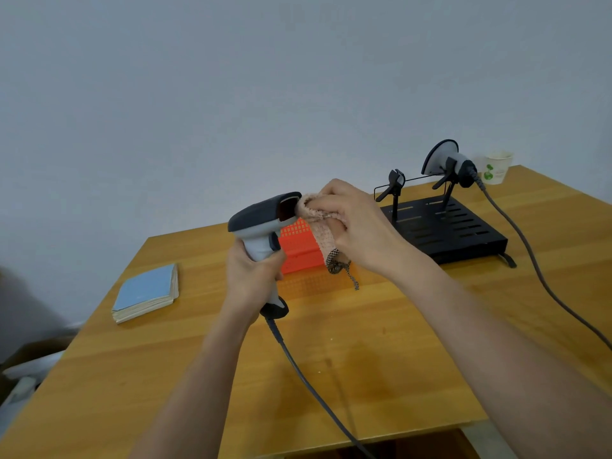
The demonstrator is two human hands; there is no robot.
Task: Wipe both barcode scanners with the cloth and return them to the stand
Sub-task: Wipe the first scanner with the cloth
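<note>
My left hand grips the handle of a grey and dark barcode scanner, held upright above the table with its window facing right. My right hand holds a pink cloth and presses it against the scanner's window. A frayed checked end of the cloth hangs below my hand. The second scanner sits in the right cradle of the black stand at the back right. The stand's left cradle holds nothing.
An orange mesh basket stands behind the held scanner. A blue-covered booklet lies at the left. A paper cup is at the far right corner. Two grey cables run across the wooden table toward its front edge.
</note>
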